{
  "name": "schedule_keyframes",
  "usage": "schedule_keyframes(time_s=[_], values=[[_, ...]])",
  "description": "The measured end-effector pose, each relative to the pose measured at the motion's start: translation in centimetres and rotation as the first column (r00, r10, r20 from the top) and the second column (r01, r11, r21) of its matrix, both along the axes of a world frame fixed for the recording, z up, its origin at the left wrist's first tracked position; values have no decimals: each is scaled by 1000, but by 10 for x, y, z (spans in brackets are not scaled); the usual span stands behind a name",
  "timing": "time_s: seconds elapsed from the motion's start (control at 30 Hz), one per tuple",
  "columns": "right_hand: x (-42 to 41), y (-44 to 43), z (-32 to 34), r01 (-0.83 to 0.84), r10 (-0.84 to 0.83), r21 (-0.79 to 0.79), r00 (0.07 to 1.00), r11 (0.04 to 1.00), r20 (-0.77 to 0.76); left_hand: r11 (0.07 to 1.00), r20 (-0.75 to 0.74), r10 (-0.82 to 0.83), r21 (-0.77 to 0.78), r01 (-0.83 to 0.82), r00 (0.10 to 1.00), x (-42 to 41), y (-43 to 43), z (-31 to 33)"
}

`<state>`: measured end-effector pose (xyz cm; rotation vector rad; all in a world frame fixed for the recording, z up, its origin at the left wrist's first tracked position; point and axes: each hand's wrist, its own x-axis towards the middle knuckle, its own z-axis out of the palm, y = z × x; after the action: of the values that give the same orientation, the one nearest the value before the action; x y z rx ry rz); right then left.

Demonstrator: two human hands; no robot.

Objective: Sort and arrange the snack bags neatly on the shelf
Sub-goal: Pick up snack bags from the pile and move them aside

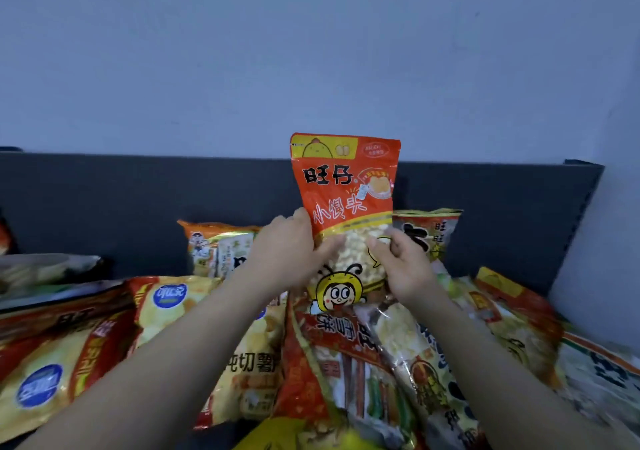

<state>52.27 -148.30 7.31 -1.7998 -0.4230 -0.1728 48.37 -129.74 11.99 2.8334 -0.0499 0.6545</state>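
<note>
An orange snack bag [346,186] with a clear window of small round puffs and a cartoon bee stands upright in the middle, held by both hands. My left hand [291,245] grips its left edge, and my right hand [403,262] pinches its right edge. The bag's top reaches above the dark back panel [138,200] of the shelf. Below and around it lie several other snack bags in a loose heap.
Yellow chip bags [166,307] lie at the left. Red and clear assorted bags [349,363] lie in the front centre. Two bags [221,247] [433,231] stand against the back panel. More bags [512,314] slope at the right by the pale wall [602,241].
</note>
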Motion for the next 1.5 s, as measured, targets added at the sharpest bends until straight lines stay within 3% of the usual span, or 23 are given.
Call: schedule_keyframes(time_s=[0.17, 0.5, 0.73, 1.03, 1.27, 1.37, 1.5], values=[[-3, 75, 13, -5, 62, -331, 985, 944, 162, 995, -36, 99, 12, -99, 994, -23, 75, 5], [-22, 236, 45, 58, 143, -532, 934, 845, 327, 977, 11, 214, -8, -214, 977, -62, 229, 22], [-17, 319, 35, -4, 156, -519, 956, 855, 250, 969, -25, 235, -71, -236, 972, -62, 305, 8], [-12, 356, 31, 36, 80, -508, 976, 861, 204, 963, -15, 198, -182, -197, 980, -41, 338, -4], [-2, 376, 17, 58, 45, -660, 989, 749, 138, 945, -164, 237, -189, -267, 958, -22, 350, -29], [-2, 378, 12, 26, 36, -657, 996, 753, 80, 936, -207, 298, -128, -328, 932, -22, 351, -38], [-10, 368, 10, 25, 56, -688, 994, 725, 95, 916, -195, 402, 91, -392, 895, -32, 344, -38]])
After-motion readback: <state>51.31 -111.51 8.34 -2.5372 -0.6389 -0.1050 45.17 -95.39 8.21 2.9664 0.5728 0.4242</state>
